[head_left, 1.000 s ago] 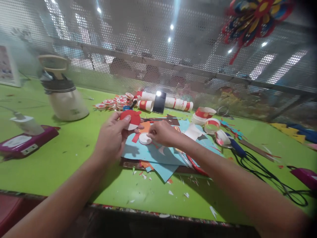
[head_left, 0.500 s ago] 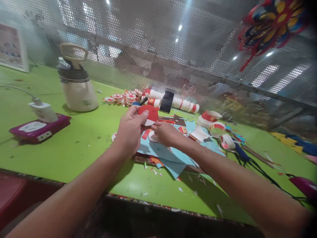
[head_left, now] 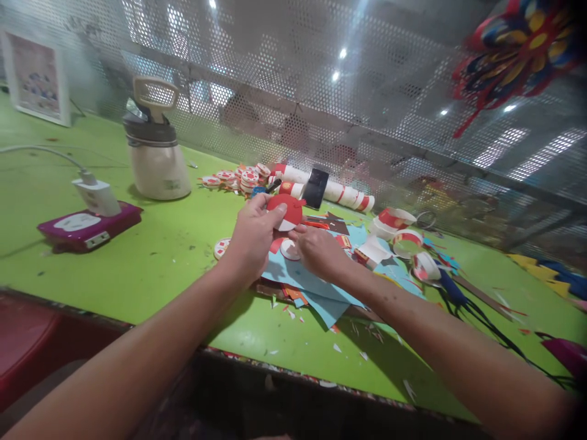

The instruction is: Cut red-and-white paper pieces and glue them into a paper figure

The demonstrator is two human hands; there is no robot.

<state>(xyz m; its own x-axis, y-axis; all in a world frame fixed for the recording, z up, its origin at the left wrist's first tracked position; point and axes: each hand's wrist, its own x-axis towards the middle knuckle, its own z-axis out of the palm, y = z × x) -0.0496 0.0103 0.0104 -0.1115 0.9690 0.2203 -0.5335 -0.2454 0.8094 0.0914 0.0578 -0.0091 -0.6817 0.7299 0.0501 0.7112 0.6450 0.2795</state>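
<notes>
My left hand (head_left: 254,231) pinches a red paper disc (head_left: 288,209), thumb lying across its face. A white band shows along the disc's lower edge, and a small red tab sticks out at its upper right. Just below that edge, my right hand (head_left: 318,249) is closed, its fingertips at or very near the rim. Whatever it grips, if anything, is hidden. Under the hands, a round white piece (head_left: 290,249) rests on light blue paper sheets (head_left: 298,272).
Several red-and-white discs (head_left: 247,177) are heaped behind, beside a white-and-red tube (head_left: 342,194) and a phone (head_left: 316,189). At left stand a spray bottle (head_left: 158,162) and a purple power strip (head_left: 89,227). Tape rolls (head_left: 408,243) and a blue-handled tool (head_left: 452,288) lie right.
The view has shifted slightly, so the scene sits a little further right. Both hands keep nearly the same hold around the red disc.
</notes>
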